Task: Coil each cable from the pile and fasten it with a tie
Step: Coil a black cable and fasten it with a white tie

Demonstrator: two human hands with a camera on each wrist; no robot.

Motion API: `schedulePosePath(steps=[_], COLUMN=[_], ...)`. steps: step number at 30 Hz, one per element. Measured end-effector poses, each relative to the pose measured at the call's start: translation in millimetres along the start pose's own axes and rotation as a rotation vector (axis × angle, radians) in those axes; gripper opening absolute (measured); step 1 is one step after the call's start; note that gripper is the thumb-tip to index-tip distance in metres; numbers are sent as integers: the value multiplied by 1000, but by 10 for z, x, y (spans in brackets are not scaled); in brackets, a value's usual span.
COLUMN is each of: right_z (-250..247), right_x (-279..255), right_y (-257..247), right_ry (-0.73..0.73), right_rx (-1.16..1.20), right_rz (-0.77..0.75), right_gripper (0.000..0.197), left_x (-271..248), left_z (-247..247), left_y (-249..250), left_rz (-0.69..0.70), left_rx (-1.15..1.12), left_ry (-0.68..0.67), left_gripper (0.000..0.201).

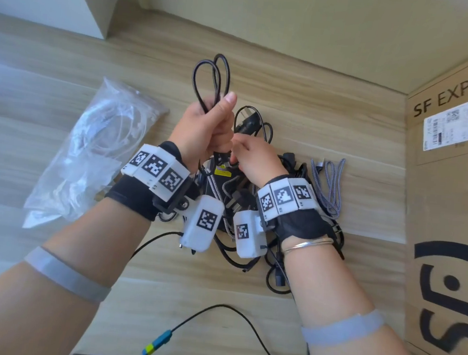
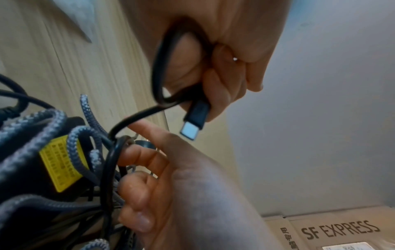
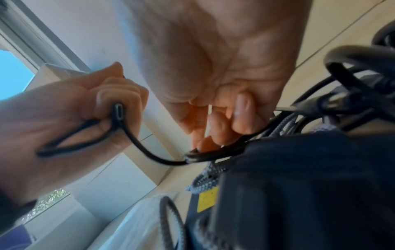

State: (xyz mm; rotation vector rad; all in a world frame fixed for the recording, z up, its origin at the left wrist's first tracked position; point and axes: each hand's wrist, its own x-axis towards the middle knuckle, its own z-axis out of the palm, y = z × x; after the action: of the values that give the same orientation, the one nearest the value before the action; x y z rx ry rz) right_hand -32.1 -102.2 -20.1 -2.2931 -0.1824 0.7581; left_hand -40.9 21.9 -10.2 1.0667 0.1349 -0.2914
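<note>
Woodgrain table (image 1: 319,105); left hand (image 1: 206,129) grips looped smooth black cable (image 1: 210,80)

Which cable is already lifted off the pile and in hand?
The thin black cable, looped and gripped in the left hand, its plug sticking out below the fingers. The grey braided cable lies apart on the table.
</note>
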Motion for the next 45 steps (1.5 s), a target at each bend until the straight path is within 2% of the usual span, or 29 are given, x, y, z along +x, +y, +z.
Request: schedulePosePath(steps=[4,6,8,10,12,14,17,21,25,29,35,40,43,45], right_z=[-23,-36,-53,-53,-38,-30,-50,-67,-20,-60,-59,-75,-78,-111], right_x=[-35,-42,-44,-40,-38,-41,-26,-14,-21,-79,-139,-145,-110,-75], right_y=[-22,6,27,64,92,102,130,167,158,118,89,123,146,155], right_ry=[-37,-45,-51,-30,62,227,417,485,545,480,340,295,388,511], right_rx=[-58,-106,-136,-165,-172,-137,-124,-123,61,153,190,129,67,90], right_rz=[-8,1,21,19,6,-14,-19,-2,-129,-198,-237,-245,-217,-180], right_gripper=[41,30,9,10,9,5,14,17,23,26,25,17,20,19], left_x=[-11,-5,8,23,34,41,60,98,136,157,163,175,181,166], left_z=[6,7,-4,-25,-31,-25,-21,-53,-33,-33,-28,-50,-88,-90], left_y=[56,87,109,124,134,139,103,32,-48,-102,-116,-170,-230,-249], left_rz=[43,76,118,162,182,167,92,-79,-240,-330,-314,-283,-253,-286], left_rx=[-72,-87,-78,-72,-92,-93,-32,127,362,431,321,435,495,400], left_ry=[12,44,98,154,200,250,298,264,197,163,73,87,66,20], left_gripper=[36,36,35,33,33,35,35,32,22,25,30,24,24,26])
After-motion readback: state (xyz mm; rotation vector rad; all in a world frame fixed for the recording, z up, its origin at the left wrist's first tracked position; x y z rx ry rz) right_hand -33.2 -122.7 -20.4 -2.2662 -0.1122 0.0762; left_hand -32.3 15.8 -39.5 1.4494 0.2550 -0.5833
